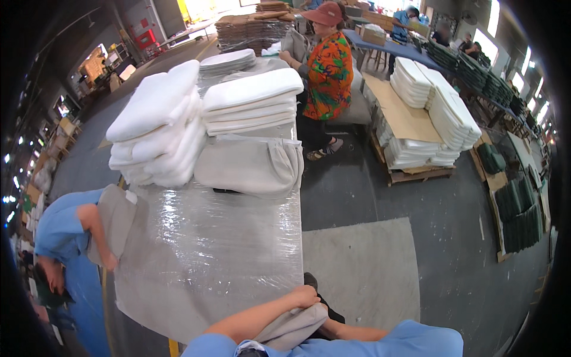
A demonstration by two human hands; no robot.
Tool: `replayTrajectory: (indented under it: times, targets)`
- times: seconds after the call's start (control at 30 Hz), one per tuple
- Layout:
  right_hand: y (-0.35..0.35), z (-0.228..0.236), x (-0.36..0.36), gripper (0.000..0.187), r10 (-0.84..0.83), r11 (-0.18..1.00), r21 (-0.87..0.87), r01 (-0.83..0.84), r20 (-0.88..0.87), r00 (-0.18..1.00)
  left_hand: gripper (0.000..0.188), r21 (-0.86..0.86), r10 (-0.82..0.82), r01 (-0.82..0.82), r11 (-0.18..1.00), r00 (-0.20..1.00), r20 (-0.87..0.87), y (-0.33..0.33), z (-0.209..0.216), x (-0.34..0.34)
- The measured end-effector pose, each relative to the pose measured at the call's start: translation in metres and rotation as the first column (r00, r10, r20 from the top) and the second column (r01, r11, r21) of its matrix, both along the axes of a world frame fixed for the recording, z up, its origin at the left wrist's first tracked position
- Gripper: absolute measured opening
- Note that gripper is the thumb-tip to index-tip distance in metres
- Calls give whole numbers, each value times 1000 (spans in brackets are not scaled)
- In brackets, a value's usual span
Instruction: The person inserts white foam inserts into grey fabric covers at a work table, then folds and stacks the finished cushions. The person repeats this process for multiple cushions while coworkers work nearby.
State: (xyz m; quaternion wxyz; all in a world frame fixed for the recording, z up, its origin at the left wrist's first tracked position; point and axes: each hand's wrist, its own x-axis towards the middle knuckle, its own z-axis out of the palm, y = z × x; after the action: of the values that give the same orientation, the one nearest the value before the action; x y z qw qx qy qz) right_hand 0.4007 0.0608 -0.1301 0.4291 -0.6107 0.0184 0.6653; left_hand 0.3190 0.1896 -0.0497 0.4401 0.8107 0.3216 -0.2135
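Note:
At the table's near edge, a grey-beige fabric cushion cover (290, 331) is bunched up close against my body. My left hand (304, 296) is closed on its far end, knuckles up. My right hand (327, 319) comes in from the other side and meets the cloth just beside the left; its fingers are hidden by folds. Beyond them stretches the table (208, 250), wrapped in shiny clear plastic film. Farther up the table lie flat grey-beige covers (247, 166), one on another, with something dark peeking out beneath.
White foam pads are piled in a tall left stack (157, 107) and a lower stack (253, 98). A co-worker in blue (71, 220) bends over a grey cushion at left. Another person (327, 71) handles grey cloth beyond. Right, a pallet (419, 174) bears more white pads.

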Motion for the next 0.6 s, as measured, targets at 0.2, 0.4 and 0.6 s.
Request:
replayTrajectory:
  times: [0.2, 0.4, 0.6]
  targets:
    - [0, 1, 0, 47, -81, 996, 25, 83, -82, 993, 55, -369, 449, -353, 860, 867, 216, -38, 21, -92]
    - [-3, -18, 6, 49, 71, 994, 86, -72, 19, 997, 59, -277, 582, -596, 754, 801, -140, -92, 56, -193]
    - [-9, 11, 1, 49, 59, 996, 74, -51, -101, 993, 54, -176, 711, -709, 683, 700, -66, -116, 30, -183]
